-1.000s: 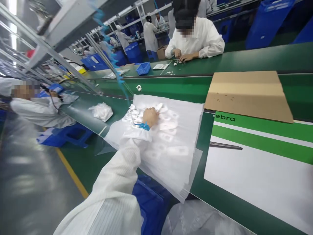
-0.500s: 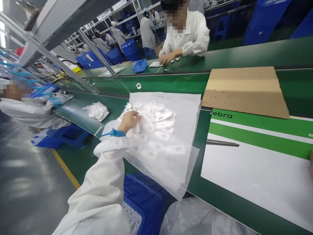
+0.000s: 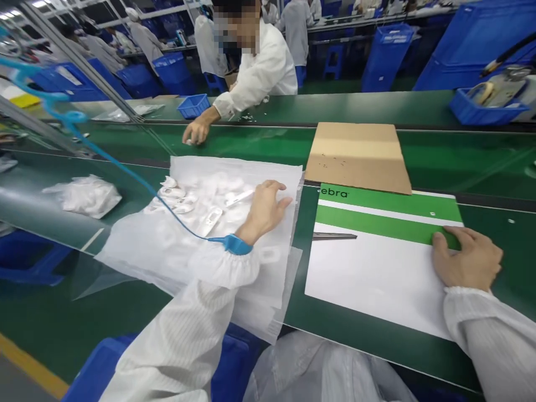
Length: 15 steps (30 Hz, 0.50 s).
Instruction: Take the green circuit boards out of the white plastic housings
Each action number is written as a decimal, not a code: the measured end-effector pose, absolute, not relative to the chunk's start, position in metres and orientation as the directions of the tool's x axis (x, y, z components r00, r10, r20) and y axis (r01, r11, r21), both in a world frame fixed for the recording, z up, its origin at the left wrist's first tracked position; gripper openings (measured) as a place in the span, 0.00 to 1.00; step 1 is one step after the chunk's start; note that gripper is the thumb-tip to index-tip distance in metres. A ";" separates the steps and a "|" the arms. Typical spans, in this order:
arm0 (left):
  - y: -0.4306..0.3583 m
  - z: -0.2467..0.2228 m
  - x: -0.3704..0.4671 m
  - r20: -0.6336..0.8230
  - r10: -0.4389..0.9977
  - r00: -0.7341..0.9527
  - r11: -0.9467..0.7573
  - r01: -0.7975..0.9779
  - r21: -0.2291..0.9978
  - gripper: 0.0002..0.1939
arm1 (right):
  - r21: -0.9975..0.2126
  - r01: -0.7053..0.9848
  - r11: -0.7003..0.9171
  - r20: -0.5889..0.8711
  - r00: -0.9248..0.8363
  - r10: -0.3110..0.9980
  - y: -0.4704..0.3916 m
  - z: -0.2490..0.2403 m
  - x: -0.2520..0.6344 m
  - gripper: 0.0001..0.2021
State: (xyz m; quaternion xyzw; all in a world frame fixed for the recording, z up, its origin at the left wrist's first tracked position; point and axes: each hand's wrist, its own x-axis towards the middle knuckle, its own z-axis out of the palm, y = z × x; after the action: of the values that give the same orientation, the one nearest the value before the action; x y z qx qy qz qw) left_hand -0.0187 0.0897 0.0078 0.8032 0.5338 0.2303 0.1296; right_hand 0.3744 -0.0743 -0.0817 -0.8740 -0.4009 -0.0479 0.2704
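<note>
My left hand [image 3: 268, 209], with a blue wrist strap [image 3: 238, 244] on it, hovers over the right part of a translucent white plastic bag [image 3: 268, 285]. Its thumb and fingers are apart with nothing between them. Flat white plastic parts [image 3: 211, 221] lie under and on the bag, with more heaped [image 3: 173, 192] at its left. My right hand [image 3: 469, 257] rests at the right side of a green and white printed sheet [image 3: 377, 279], thumb and fingers apart. Metal tweezers [image 3: 335, 236] lie on the sheet's left side, and a small white piece [image 3: 432, 214] lies near my right fingers.
Beyond the sheet lies a brown cardboard piece [image 3: 360, 156]. A filled plastic bag [image 3: 90, 195] sits at the left. Across the green belt a co-worker's hand [image 3: 199, 131] reaches down, near a blue basket [image 3: 193, 105]. A blue coiled cord [image 3: 121, 167] crosses to my wrist.
My left hand has moved from the parts at the bag's left to its right side and opened. My right hand has come fully into view. The co-worker's hand has reached onto the belt.
</note>
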 end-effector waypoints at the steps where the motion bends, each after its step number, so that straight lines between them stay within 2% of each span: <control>1: 0.086 0.003 0.000 0.239 0.907 0.346 -0.420 0.770 0.480 0.14 | -0.436 0.716 -0.545 0.308 0.687 0.658 -0.075 -0.078 0.371 0.22; 5: 0.076 -0.017 0.070 0.294 0.872 0.390 -0.487 0.653 0.579 0.14 | -0.448 0.712 -0.541 0.328 0.694 0.641 -0.073 -0.072 0.365 0.21; 9: 0.075 -0.037 0.122 0.348 0.879 0.327 -0.478 0.600 0.641 0.11 | -0.441 0.718 -0.539 0.331 0.688 0.646 -0.071 -0.075 0.367 0.23; 15: 0.080 -0.067 0.140 0.366 0.886 0.285 -0.462 0.602 0.651 0.08 | -0.429 0.751 -0.502 0.316 0.645 0.695 -0.074 -0.072 0.371 0.24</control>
State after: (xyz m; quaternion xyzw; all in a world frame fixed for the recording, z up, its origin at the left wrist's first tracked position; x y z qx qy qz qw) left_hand 0.1399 0.0804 -0.0673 0.7766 0.4790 0.3579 0.1982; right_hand 0.3706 -0.0741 -0.0724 -0.8651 -0.4180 -0.0508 0.2727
